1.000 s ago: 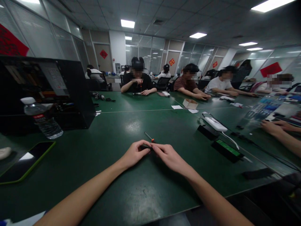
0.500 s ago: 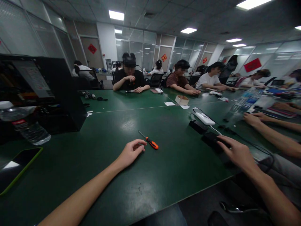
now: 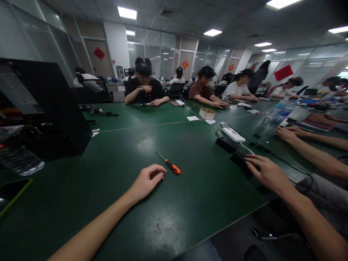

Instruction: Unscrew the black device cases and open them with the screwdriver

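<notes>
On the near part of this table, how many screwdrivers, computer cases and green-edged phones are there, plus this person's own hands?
Screwdriver: 1
Computer case: 1
Green-edged phone, partly out of frame: 1
Own hands, left hand and right hand: 2
Total: 5

Screwdriver (orange-black); lying flat

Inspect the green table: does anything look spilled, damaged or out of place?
The black computer case at the left looks odd: its side appears open, exposing insides a panel would normally cover. I see no spill or damage; the screwdriver lies beside the left hand.
</notes>
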